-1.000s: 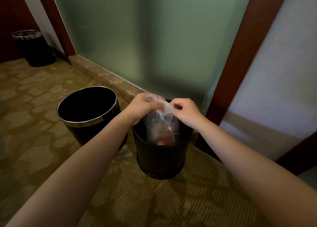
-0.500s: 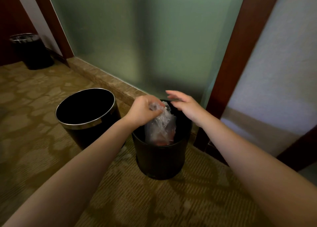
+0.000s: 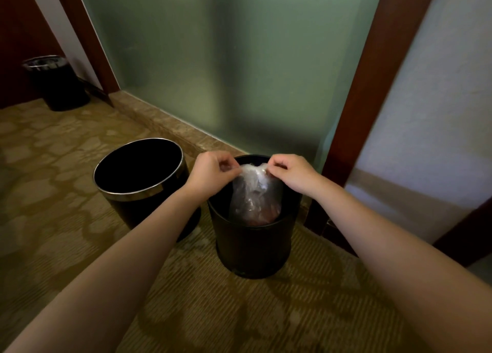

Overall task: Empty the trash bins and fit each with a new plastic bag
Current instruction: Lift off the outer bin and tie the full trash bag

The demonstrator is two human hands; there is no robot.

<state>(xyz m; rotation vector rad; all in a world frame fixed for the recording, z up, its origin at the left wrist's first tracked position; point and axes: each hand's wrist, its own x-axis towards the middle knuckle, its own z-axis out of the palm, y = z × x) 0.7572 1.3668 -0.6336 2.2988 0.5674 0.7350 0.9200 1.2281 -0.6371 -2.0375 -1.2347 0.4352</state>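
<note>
A tall frosted green glass panel (image 3: pixel 226 73) fills the far side, framed by a dark reddish wooden post (image 3: pixel 372 86) on its right and a slimmer wooden jamb (image 3: pixel 87 38) on its left. It stands on a low beige stone sill (image 3: pixel 165 123) along the far edge of the olive-gold carpet (image 3: pixel 53 193), which has a pale blotched pattern and fine ribs. Right of the post a white textured wall (image 3: pixel 439 99) catches soft light; the far left corner is dim.

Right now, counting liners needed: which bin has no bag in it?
The silver-rimmed bin: bare inside. The near bin holds a clear bag, pinched by the left hand and right hand; the far bin shows plastic at its rim.
</note>
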